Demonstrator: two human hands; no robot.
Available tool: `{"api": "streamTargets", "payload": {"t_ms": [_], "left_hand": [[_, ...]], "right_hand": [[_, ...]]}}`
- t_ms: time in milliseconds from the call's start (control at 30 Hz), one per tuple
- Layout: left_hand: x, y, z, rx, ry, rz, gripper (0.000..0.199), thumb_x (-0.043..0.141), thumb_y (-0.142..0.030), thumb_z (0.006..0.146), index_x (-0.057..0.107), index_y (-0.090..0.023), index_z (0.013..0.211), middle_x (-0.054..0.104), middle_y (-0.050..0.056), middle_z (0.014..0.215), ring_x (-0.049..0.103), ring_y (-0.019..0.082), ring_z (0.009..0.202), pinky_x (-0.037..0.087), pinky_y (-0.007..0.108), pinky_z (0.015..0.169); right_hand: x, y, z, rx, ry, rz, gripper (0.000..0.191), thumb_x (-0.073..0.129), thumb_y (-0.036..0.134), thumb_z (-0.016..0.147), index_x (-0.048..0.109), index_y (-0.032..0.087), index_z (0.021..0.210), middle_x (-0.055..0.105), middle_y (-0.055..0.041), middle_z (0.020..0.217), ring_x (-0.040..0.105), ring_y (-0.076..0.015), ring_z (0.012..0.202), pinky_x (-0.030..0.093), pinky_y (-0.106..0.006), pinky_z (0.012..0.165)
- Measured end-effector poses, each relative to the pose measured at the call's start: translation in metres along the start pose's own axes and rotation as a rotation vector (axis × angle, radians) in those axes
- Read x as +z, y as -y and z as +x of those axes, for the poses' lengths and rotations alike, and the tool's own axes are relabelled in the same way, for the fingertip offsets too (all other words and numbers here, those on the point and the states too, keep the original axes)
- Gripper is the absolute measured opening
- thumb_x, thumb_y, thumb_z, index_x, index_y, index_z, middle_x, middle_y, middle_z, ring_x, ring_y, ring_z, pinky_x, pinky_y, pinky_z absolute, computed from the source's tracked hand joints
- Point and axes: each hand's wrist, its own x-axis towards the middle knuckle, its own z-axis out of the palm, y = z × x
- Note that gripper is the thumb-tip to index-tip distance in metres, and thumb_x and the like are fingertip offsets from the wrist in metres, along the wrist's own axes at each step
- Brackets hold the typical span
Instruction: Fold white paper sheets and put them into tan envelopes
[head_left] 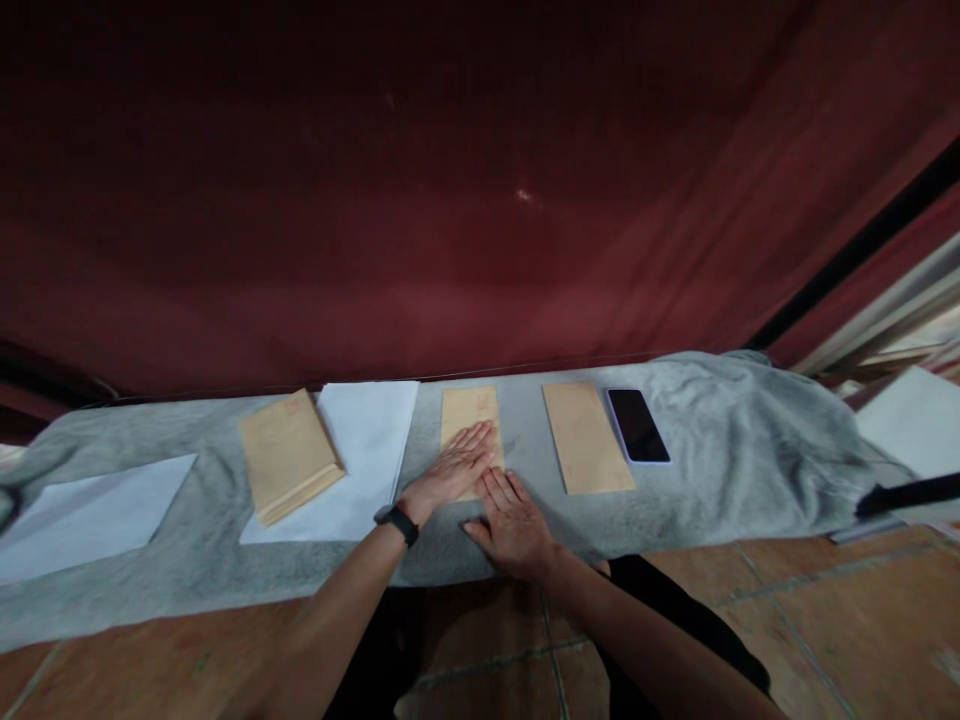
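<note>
A tan paper envelope (469, 402) with faint red print lies on the grey cloth in front of me. My left hand (455, 463), a dark watch on its wrist, rests flat across the envelope with fingers stretched out. Beside it, my right hand (516, 525) lies palm down at the envelope's lower right edge, fingers extended and thumb apart. The two hands cover the lower half of the envelope. Another tan envelope (587, 438) lies flat to the right, apart from both hands.
A stack of tan envelopes (289, 450) sits on white paper sheets (371, 430) to the left. More white paper (97, 515) lies farther left. A phone (637, 427) is right of the second envelope. The grey cloth (720, 450) meets a dark red surface (480, 250) behind.
</note>
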Motion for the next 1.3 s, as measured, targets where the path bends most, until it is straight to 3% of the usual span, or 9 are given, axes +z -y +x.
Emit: {"api": "streamTargets", "payload": {"t_ms": [267,467,533,700,900,1067,1167,1300], "left_hand": [[0.004,-0.027,-0.045,-0.029,-0.020,-0.057,0.058,0.016,-0.043,0.109,0.027,-0.020,0.161,0.029,0.007,0.167,0.021,0.013,0.156,0.022,0.036,0.127],[0.011,-0.042,-0.065,-0.064,-0.077,-0.039,0.064,0.020,-0.050,0.108,0.020,-0.017,0.163,0.027,0.010,0.168,0.023,0.018,0.156,0.023,0.040,0.128],[0.015,-0.048,-0.070,-0.046,-0.123,-0.004,0.066,0.026,-0.052,0.107,0.022,-0.016,0.163,0.027,0.011,0.168,0.023,0.021,0.157,0.023,0.043,0.128],[0.021,-0.063,-0.078,-0.009,-0.235,0.080,0.068,0.039,-0.053,0.104,0.029,-0.015,0.160,0.032,0.016,0.166,0.026,0.029,0.155,0.027,0.052,0.126],[0.020,-0.065,-0.080,0.013,-0.240,0.083,0.066,0.042,-0.053,0.103,0.032,-0.021,0.160,0.032,0.013,0.167,0.026,0.030,0.155,0.027,0.056,0.125],[0.025,-0.068,-0.083,-0.001,-0.239,0.068,0.066,0.041,-0.052,0.103,0.032,-0.019,0.159,0.034,0.015,0.165,0.028,0.031,0.155,0.025,0.060,0.125],[0.031,-0.068,-0.085,-0.059,-0.260,0.065,0.063,0.042,-0.049,0.103,0.034,-0.019,0.158,0.035,0.015,0.165,0.028,0.033,0.154,0.026,0.064,0.123],[0.036,-0.059,-0.087,-0.241,-0.389,0.056,0.059,0.043,-0.039,0.102,0.036,-0.021,0.158,0.032,0.016,0.166,0.026,0.036,0.155,0.037,0.062,0.118]], "right_hand": [[-0.004,-0.002,-0.003,-0.023,0.040,-0.008,0.056,0.052,0.040,0.103,0.051,0.007,0.148,0.055,-0.0179,0.151,0.043,-0.0288,0.147,0.029,-0.051,0.125],[-0.030,-0.034,0.011,-0.155,0.121,0.147,0.047,0.039,0.029,0.107,0.048,0.017,0.152,0.055,-0.0098,0.153,0.047,-0.0178,0.144,0.039,-0.041,0.121],[-0.034,-0.045,0.018,-0.133,0.103,0.145,0.047,0.038,0.026,0.107,0.048,0.018,0.152,0.056,-0.0099,0.152,0.049,-0.0181,0.143,0.041,-0.041,0.120],[-0.022,-0.056,0.043,-0.025,0.093,-0.009,0.049,0.033,0.031,0.109,0.044,0.020,0.155,0.045,-0.0079,0.159,0.043,-0.0198,0.147,0.034,-0.044,0.123],[-0.005,-0.058,0.086,0.154,0.080,-0.118,0.053,0.027,0.037,0.109,0.041,0.016,0.156,0.040,-0.0091,0.162,0.038,-0.0252,0.151,0.027,-0.049,0.124],[0.004,-0.060,0.111,0.253,0.033,-0.170,0.056,0.028,0.039,0.109,0.039,0.016,0.158,0.039,-0.0112,0.163,0.038,-0.0292,0.150,0.025,-0.052,0.123],[0.007,-0.061,0.116,0.291,0.034,-0.177,0.057,0.029,0.040,0.108,0.039,0.014,0.157,0.039,-0.0115,0.163,0.038,-0.0306,0.150,0.026,-0.052,0.123],[0.009,-0.059,0.110,0.270,0.037,-0.165,0.058,0.029,0.041,0.108,0.037,0.013,0.159,0.037,-0.0135,0.163,0.036,-0.0301,0.151,0.023,-0.053,0.124]]}}
